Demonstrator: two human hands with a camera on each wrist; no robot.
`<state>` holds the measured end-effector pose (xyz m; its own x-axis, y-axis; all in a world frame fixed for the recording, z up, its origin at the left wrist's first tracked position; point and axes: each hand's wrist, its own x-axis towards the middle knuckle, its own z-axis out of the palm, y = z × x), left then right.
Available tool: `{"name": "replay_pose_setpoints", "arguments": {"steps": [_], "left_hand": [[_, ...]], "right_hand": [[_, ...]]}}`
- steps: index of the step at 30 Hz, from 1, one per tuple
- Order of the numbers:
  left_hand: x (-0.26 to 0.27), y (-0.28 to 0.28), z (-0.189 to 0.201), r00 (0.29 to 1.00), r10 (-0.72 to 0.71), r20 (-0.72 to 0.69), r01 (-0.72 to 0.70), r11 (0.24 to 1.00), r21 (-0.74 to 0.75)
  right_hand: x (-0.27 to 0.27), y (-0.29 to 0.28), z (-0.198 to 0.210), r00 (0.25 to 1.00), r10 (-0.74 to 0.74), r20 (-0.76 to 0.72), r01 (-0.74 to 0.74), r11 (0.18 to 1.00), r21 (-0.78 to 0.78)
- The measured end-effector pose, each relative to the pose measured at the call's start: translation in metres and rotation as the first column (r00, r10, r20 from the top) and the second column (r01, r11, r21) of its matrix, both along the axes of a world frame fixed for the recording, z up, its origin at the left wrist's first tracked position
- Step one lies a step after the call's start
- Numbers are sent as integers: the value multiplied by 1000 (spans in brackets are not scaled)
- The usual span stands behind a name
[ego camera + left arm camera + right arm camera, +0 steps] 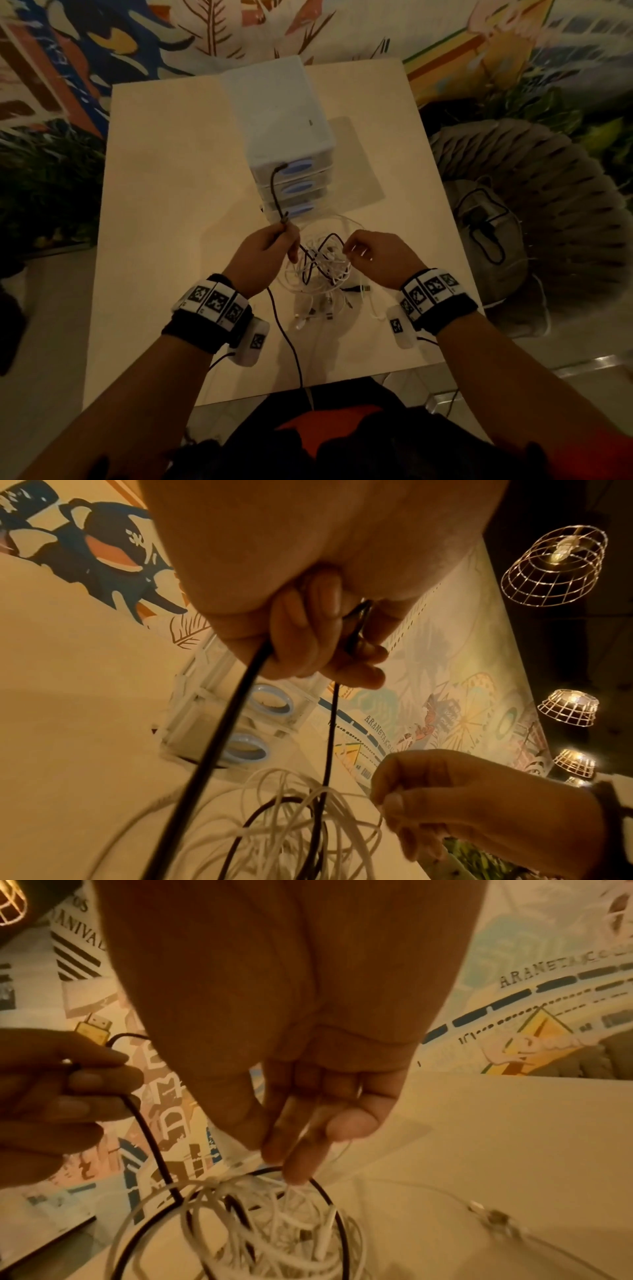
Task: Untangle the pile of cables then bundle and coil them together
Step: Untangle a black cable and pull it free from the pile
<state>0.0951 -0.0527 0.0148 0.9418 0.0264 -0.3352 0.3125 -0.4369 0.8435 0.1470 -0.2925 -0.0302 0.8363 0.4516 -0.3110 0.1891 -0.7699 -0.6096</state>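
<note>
Left hand (265, 253): fingers curled round the black cable (274, 192). Right hand (376, 258): fingers pinching what looks like a white strand. Cable pile (322, 270): knotted, mid-tabletop (164, 205) toward the near edge, before the drawer unit (284, 137). Step: untangling, early. Next: draw the black cable free of the white loops.

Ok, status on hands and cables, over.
Left hand grips black cable. Right hand pinches white strand. Cable pile still knotted on table.
</note>
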Motion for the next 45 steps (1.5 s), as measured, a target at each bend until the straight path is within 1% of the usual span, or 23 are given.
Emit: {"name": "replay_pose_setpoints", "arguments": {"steps": [1,2,3,5,6,8,10,13,16,23,28,30,32,34,36,41,43,45], "left_hand": [[-1,1,-2,1000,5,2,-5,1000,-1],[-1,2,-3,1000,7,8,-7,1000,-6],[-1,3,-4,1000,4,14,-4,1000,-8],[0,5,-5,1000,1,25,-1,1000,-8],[0,5,-5,1000,5,29,-4,1000,-11],[1,4,-5,999,12,42,-12,1000,-13],[0,3,-4,999,17,50,-16,1000,-20],[-2,0,-2,998,25,62,-21,998,-67],[-5,-2,1,996,11,84,-5,997,-72],[-9,7,0,995,45,88,-40,998,-56],[-16,11,6,995,58,85,-50,994,-96],[-19,9,10,997,24,77,-16,994,-109],[-21,7,12,998,-19,63,24,996,-90],[-24,5,14,999,-44,30,46,997,-61],[-28,5,13,998,-62,-11,62,997,-51],[-43,5,3,986,-153,-71,151,988,-32],[-48,3,0,975,-197,-102,195,980,-24],[-51,1,-4,968,-211,-134,211,977,-13]], "right_hand": [[-7,-3,-1,998,-60,16,59,997,44],[-14,-7,-4,995,-102,12,101,994,51],[-22,-10,-8,994,-108,-16,108,994,14],[-36,-12,-19,991,-29,-129,13,993,-120],[-43,-12,-25,982,4,-189,-36,986,-164],[-51,-7,-34,969,9,-247,-54,983,-175],[-56,-2,-45,971,-26,-238,-18,983,-183],[-60,4,-58,972,-125,-199,80,972,-221],[-59,5,-64,972,-182,-148,142,959,-245],[-61,-3,-70,981,-154,-121,112,948,-299],[-59,-11,-68,982,-175,-67,153,954,-258],[-59,-9,-65,984,-169,-48,159,973,-166],[-60,-2,-63,985,-168,-29,166,984,-63],[-58,5,-64,981,-192,1,192,981,-14],[-57,9,-67,979,-204,10,205,979,-18],[-53,12,-72,984,-171,-51,168,984,-61],[-51,13,-73,983,-173,-55,170,984,-52],[-49,13,-72,981,-186,-52,184,982,-45]]}}
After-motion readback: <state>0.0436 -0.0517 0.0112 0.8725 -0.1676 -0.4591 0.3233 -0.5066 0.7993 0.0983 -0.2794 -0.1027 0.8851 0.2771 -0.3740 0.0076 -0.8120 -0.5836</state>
